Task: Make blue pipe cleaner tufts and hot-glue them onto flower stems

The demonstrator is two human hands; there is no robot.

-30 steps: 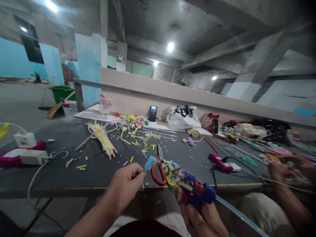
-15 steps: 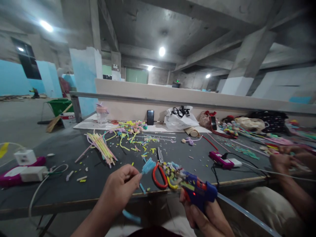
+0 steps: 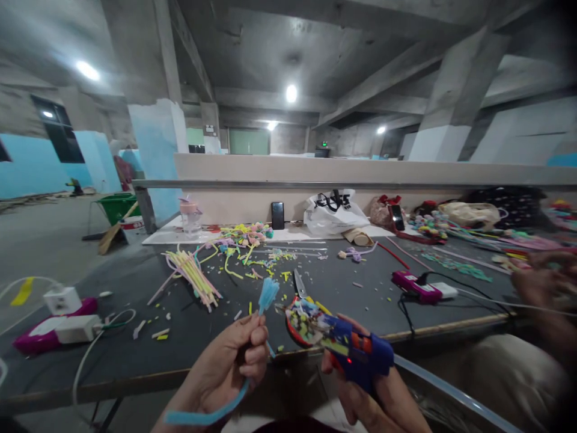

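My left hand [image 3: 237, 355] pinches a light-blue pipe cleaner, whose bunched blue tuft [image 3: 268, 293] points up above the fingers while its long tail [image 3: 207, 415] curves down below the palm. My right hand [image 3: 367, 391] is wrapped round the handle of a blue hot glue gun [image 3: 356, 346] with a small red light lit. Bits of coloured fluff cling to the gun's front, and a clear glue stick [image 3: 451, 394] sticks out of its back. The nozzle is close to the tuft, with a gap between them. Behind the gun lie scissors [image 3: 299, 285], their red handles partly covered.
A bundle of yellow and pink pipe cleaners [image 3: 193, 278] lies left, among scattered clippings. Magenta power strips [image 3: 417, 287] with cables sit on both sides. A phone [image 3: 277, 215], white bag [image 3: 336, 213] and cup [image 3: 190, 218] stand at the back. Another person's hands [image 3: 541, 279] work at right.
My left hand has turned, so the tuft now stands upright and the blue tail shows below. The glue gun has shifted slightly left, over the scissors' handles. The view has moved a little.
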